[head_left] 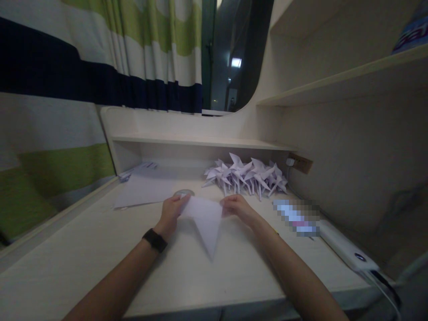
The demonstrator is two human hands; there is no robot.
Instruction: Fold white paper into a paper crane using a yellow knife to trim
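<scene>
A folded paper triangle [206,223] is pinched at its top corners, frame centre, by left hand [172,213] and right hand [236,208], fingers clamped (creasing step, judged); next fold needs aligned edges. Finished paper cranes [247,176] lie behind.

Two bare arms show, with no sleeves on them. The left hand [171,213] has a black band [154,240] around its wrist, like a watch strap, flat and dark. The right hand [238,207] wears nothing, no ring and no band. Both hands are bare, with no gloves.
</scene>
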